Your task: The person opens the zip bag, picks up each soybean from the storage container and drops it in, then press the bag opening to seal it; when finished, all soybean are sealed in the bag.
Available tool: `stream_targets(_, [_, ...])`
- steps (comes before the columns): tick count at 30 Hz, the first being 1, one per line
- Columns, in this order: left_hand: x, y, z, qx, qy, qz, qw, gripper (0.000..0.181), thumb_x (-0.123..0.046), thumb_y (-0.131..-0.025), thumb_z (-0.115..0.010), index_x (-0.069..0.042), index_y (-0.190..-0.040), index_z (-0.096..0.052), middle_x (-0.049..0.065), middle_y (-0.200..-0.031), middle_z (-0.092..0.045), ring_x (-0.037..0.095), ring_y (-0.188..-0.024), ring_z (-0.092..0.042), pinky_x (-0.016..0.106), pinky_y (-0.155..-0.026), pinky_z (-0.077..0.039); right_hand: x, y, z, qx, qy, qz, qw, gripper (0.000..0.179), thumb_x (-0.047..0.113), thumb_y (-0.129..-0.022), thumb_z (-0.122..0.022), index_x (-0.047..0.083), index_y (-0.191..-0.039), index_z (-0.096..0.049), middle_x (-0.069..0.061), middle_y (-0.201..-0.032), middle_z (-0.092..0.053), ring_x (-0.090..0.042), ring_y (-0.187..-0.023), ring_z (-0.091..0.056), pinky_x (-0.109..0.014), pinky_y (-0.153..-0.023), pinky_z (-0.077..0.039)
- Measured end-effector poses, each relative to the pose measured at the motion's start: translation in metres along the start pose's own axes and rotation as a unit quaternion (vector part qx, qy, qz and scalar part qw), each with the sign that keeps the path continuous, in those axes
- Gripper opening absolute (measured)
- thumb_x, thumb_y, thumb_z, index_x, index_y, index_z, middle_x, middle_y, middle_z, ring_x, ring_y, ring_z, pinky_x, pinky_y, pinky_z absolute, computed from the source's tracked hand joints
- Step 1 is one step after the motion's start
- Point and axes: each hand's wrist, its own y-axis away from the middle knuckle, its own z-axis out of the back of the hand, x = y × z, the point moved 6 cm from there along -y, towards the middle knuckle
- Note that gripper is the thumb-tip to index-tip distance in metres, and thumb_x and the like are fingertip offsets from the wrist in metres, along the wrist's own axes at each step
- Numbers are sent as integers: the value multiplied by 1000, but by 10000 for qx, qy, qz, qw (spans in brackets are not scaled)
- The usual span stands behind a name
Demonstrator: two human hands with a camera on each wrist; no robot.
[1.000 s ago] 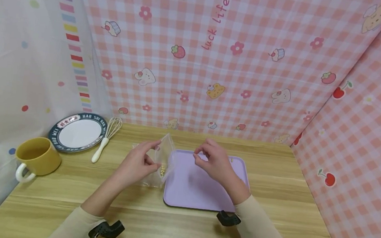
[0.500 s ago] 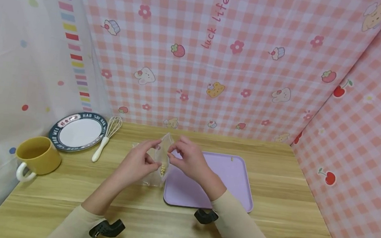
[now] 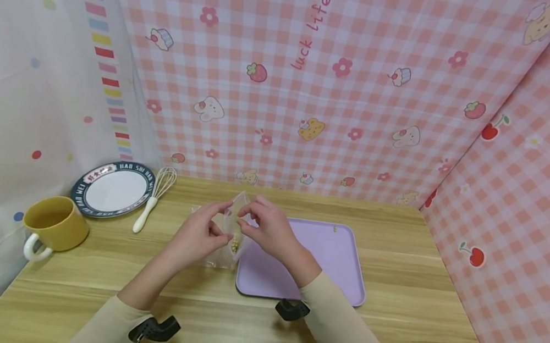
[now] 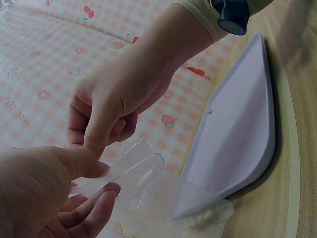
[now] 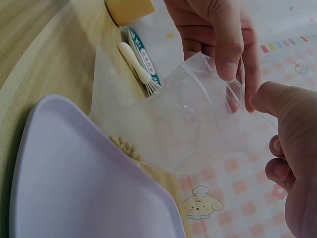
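Note:
My left hand (image 3: 203, 232) pinches a clear zip-lock bag (image 5: 163, 119) near its mouth, with the thumb in front and fingers behind. Several small pale-yellow beans (image 5: 125, 147) lie in the bottom of the bag. My right hand (image 3: 269, 229) is at the bag's mouth, its thumb and forefinger brought close together and the other fingers curled. The bag and left hand cover those fingertips, so I cannot tell whether they hold anything. Beneath the right hand lies a lilac tray (image 3: 317, 253), with a tiny yellowish bit (image 3: 334, 229) by its far right corner.
On the left of the wooden table stand a yellow mug (image 3: 57, 223) with a white handle, a dark-rimmed plate (image 3: 111, 212) and a whisk (image 3: 151, 202) with a white handle. Pink checked cloth (image 3: 282, 95) hangs behind the table. More cloth closes off both sides.
My right hand has moved left from over the tray to the bag's mouth, then shifted a little further in. The left hand and the bag have stayed almost still.

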Motion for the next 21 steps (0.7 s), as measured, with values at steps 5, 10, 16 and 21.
stream_targets(5, [-1,0,0,-6,-12,-21,10000,76,-4,-94,-85,-3,-162,-52,19,-149,-60,14,-83,-73,29,-69,-63,-2,1,1,-36,-15,-50,10000,12,1,-93,-86,6,-101,-78,-8,-89,-59,-14,-75,-52,-24,-65,-47])
stream_targets(10, [0,-1,-1,-2,-12,-64,10000,75,-3,-94,-85,-1,-162,-51,20,-148,-61,14,-83,-73,28,-69,-63,-1,2,4,-55,-14,-74,10000,13,0,-93,-86,7,-100,-78,0,-90,-56,-14,-75,-53,-24,-66,-47])
stream_targets(16, [0,-2,-1,-2,14,-65,10000,75,-2,-94,-85,0,-161,-51,20,-147,-61,14,-83,-73,28,-69,-63,-3,7,13,78,-96,-300,9995,11,2,-95,-85,6,-102,-78,-9,-91,-60,-27,-76,-60,-25,-66,-47])
stream_targets(21, [0,-1,0,-91,-35,-115,9999,76,-3,-94,-85,0,-161,-52,21,-146,-62,14,-82,-73,28,-68,-63,-14,16,26,95,-21,-558,9984,9,3,-97,-84,7,-103,-79,-11,-92,-61,-27,-77,-59,-27,-67,-47])
